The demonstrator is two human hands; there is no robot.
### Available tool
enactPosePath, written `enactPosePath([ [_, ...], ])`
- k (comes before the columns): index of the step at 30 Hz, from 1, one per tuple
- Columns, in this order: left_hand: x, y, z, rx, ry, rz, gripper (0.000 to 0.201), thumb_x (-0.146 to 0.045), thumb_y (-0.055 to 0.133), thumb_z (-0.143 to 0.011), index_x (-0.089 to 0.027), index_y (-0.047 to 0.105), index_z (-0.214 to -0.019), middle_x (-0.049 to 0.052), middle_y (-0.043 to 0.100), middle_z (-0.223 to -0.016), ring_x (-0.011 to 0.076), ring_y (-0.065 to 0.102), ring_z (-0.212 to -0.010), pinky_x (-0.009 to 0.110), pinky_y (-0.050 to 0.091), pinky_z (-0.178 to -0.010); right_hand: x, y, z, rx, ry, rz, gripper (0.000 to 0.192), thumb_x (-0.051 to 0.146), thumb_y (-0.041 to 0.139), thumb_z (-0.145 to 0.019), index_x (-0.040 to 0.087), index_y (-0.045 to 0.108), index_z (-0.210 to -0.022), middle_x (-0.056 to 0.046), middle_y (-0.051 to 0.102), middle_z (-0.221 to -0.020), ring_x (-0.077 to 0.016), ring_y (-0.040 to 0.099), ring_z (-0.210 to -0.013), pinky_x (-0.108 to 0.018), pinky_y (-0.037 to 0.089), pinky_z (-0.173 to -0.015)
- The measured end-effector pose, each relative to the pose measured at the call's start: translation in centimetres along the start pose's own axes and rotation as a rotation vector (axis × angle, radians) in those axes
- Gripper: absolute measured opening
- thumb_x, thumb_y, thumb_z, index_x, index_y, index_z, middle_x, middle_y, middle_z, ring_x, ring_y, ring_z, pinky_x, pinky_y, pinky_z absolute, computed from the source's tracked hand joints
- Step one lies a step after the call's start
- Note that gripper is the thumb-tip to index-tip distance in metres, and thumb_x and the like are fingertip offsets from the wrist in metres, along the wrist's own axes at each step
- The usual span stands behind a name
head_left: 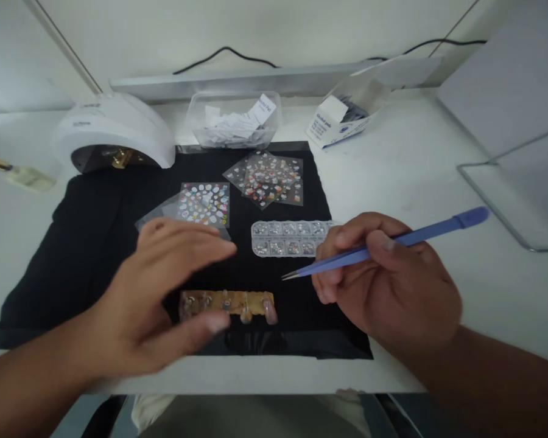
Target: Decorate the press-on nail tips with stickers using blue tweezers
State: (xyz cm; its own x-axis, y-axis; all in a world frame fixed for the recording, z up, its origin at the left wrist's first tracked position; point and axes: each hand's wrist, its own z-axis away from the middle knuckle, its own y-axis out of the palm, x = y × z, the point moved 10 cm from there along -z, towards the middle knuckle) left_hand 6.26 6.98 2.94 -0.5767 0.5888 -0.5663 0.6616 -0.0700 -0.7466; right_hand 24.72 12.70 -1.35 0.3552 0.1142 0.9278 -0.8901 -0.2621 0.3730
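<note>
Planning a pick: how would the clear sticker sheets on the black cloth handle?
The sticker sheets look thin and glossy, so probably floppy, light and slippery. They overlap flat on the black cloth, so an edge may be hard to lift.

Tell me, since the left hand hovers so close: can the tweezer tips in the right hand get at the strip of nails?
Probably yes. The tweezers in the right hand point at bare black cloth just above the strip of nails; the left hand hovers beside its left end, not across it.

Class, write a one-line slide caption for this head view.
Right hand holds blue tweezers over a black mat; left hand hovers above a strip of artificial nails.
</note>
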Motion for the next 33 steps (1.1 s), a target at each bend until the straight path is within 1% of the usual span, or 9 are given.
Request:
enactPosePath([
  [4,5.1,-5.7,0.9,-0.341,-0.25,-0.145,0.026,-0.028,0.062,-0.09,-0.026,0.06,-0.116,0.004,0.064,-0.114,0.0262,0.06,-0.11,0.045,0.046,-0.097,0.5,0.2,-0.1,0.062,-0.053,0.008,0.022,0.041,0.069,-0.086,0.021,0.071,-0.077,0.0,0.067,-0.059,-0.0162,0.064,-0.045,-0.028,0.053,-0.043],
  [8,7.8,-7.9,0.8,-0.389,-0.342,-0.305,0.016,-0.026,0.055,-0.092,-0.024,0.061,-0.107,0.003,0.064,-0.106,0.0252,0.058,-0.105,0.045,0.046,-0.097,1.1,0.5,-0.2,0.099,-0.158,0.048,0.021,0.038,0.063,-0.092,0.021,0.071,-0.081,-0.001,0.067,-0.063,-0.0155,0.066,-0.051,-0.028,0.056,-0.049],
  [11,8.9,-6.5,-0.1,-0.233,-0.408,-0.396,0.023,-0.029,0.059,-0.087,-0.021,0.064,-0.108,0.006,0.066,-0.107,0.0282,0.059,-0.105,0.046,0.049,-0.094,2.0,0.8,-0.1,0.118,-0.268,0.096,0.021,0.037,0.061,-0.093,0.021,0.071,-0.084,-0.002,0.068,-0.066,-0.017,0.067,-0.057,-0.031,0.057,-0.055],
  [13,9.7,-5.0,-0.3,-0.115,-0.477,-0.456,0.04,-0.037,0.066,-0.083,-0.019,0.064,-0.118,0.011,0.066,-0.116,0.034,0.059,-0.11,0.052,0.048,-0.094,2.5,1.0,0.1,0.119,-0.325,0.108,0.021,0.037,0.061,-0.093,0.022,0.072,-0.085,-0.003,0.068,-0.067,-0.0178,0.067,-0.059,-0.032,0.057,-0.057],
  [15,10.6,-3.8,-0.3,-0.038,-0.552,-0.523,0.06,-0.048,0.071,-0.08,-0.017,0.059,-0.13,0.016,0.063,-0.125,0.041,0.055,-0.116,0.06,0.046,-0.094,3.2,1.0,0.2,0.106,-0.369,0.113,0.02,0.036,0.061,-0.093,0.022,0.073,-0.085,-0.003,0.069,-0.068,-0.0183,0.067,-0.061,-0.032,0.057,-0.059],
  [17,11.2,-3.0,-0.3,0.013,-0.596,-0.577,0.068,-0.054,0.068,-0.083,-0.017,0.052,-0.138,0.017,0.059,-0.132,0.0402,0.054,-0.121,0.061,0.045,-0.097,4.1,1.1,0.4,0.088,-0.414,0.115,0.018,0.034,0.063,-0.092,0.022,0.074,-0.086,-0.004,0.07,-0.068,-0.0188,0.068,-0.063,-0.033,0.058,-0.061],
  [21,11.7,-2.2,-0.7,0.088,-0.616,-0.651,0.052,-0.045,0.061,-0.094,-0.018,0.051,-0.137,0.013,0.057,-0.134,0.0308,0.057,-0.12,0.055,0.048,-0.1,6.2,2.0,0.7,0.071,-0.47,0.107,0.016,0.037,0.065,-0.09,0.025,0.075,-0.085,-0.003,0.071,-0.068,-0.0191,0.067,-0.062,-0.034,0.057,-0.059],
  [27,11.8,-1.6,-1.1,0.167,-0.579,-0.644,0.041,-0.039,0.061,-0.096,-0.017,0.056,-0.131,0.011,0.061,-0.128,0.0266,0.063,-0.111,0.049,0.054,-0.093,8.2,4.2,-0.3,0.038,-0.497,0.101,0.018,0.044,0.071,-0.085,0.027,0.075,-0.078,-0.002,0.069,-0.065,-0.0208,0.066,-0.06,-0.037,0.055,-0.057],
  [33,12.1,-2.0,-1.1,0.163,-0.578,-0.653,0.042,-0.039,0.061,-0.096,-0.017,0.056,-0.131,0.011,0.061,-0.128,0.0271,0.063,-0.112,0.05,0.054,-0.094,7.5,4.7,-2.3,0.076,-0.481,0.08,0.019,0.044,0.073,-0.083,0.025,0.074,-0.079,-0.001,0.069,-0.067,-0.0195,0.069,-0.059,-0.034,0.056,-0.055],
])
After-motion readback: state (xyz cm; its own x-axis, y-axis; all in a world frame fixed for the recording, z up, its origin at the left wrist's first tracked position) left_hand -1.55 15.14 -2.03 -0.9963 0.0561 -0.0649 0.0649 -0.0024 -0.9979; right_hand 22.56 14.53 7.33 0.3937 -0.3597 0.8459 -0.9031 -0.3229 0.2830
